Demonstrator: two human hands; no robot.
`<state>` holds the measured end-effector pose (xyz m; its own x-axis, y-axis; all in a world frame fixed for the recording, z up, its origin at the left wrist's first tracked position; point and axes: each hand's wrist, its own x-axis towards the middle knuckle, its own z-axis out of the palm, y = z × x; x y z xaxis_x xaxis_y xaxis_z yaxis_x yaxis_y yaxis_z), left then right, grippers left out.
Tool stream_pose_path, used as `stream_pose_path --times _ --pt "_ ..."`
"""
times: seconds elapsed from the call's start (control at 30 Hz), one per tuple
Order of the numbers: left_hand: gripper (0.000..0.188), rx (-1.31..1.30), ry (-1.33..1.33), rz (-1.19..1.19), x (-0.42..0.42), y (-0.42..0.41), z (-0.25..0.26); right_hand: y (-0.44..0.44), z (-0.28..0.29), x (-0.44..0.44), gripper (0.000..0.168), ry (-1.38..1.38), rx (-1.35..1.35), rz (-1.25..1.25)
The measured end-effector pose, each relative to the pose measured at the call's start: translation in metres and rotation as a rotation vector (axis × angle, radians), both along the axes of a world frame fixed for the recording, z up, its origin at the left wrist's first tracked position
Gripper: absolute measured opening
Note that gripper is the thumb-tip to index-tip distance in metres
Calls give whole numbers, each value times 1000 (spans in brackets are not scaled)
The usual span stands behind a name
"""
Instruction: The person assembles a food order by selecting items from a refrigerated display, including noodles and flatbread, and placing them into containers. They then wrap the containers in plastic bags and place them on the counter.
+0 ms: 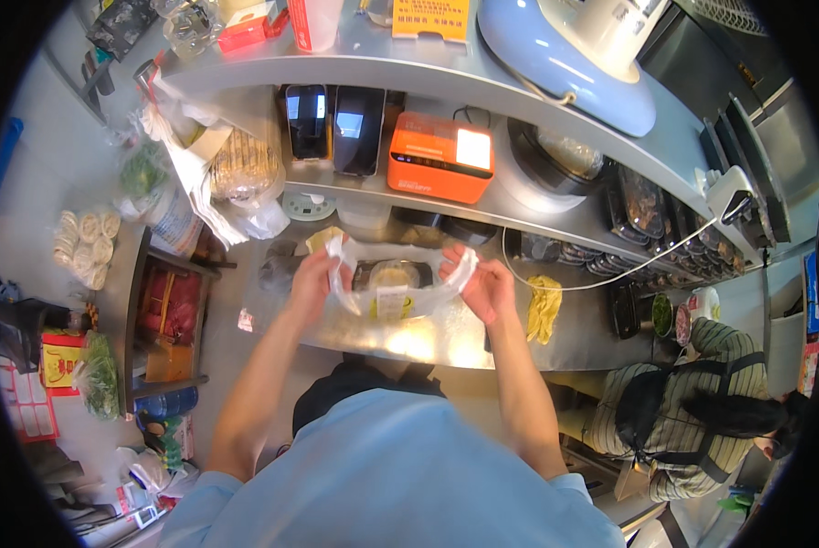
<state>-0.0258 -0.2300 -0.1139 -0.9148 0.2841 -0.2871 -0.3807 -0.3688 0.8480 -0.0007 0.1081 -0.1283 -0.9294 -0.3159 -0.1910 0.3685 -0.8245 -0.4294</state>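
A translucent white plastic bag (419,305) hangs between my hands above the steel counter. My left hand (313,277) grips one side of its opening, and my right hand (481,281) has hold of the other, with the white plastic bunched at the fingers. Within the bag lies a dark takeaway container (421,273) with a round clear-lidded tub (390,274) on it. A white paper slip (391,301) bearing print shows at the bag's near side, partly over a yellow-green mark.
A yellow cloth (544,308) lies right of my right hand. Behind, a shelf (354,195) holds an orange label printer (441,157) and phones (359,130). A white cable (587,286) droops over the counter. At the right, a person in a striped top (676,411) bends nearby.
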Motion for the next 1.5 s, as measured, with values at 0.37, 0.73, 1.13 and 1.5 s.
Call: stream_pose_path --times 0.37,0.73,1.13,1.5 --pt "49 -143 -55 -102 -80 2 -12 -13 -37 -52 66 44 138 -166" --pt "52 -146 -57 -115 -82 2 -8 -10 -42 -51 56 6 145 -171" --pt "51 -137 -57 -133 -84 0 -10 -10 -53 -54 40 -21 193 -210" --pt "48 -148 -44 -127 -82 -1 -9 -13 -55 -53 39 -51 189 -241"
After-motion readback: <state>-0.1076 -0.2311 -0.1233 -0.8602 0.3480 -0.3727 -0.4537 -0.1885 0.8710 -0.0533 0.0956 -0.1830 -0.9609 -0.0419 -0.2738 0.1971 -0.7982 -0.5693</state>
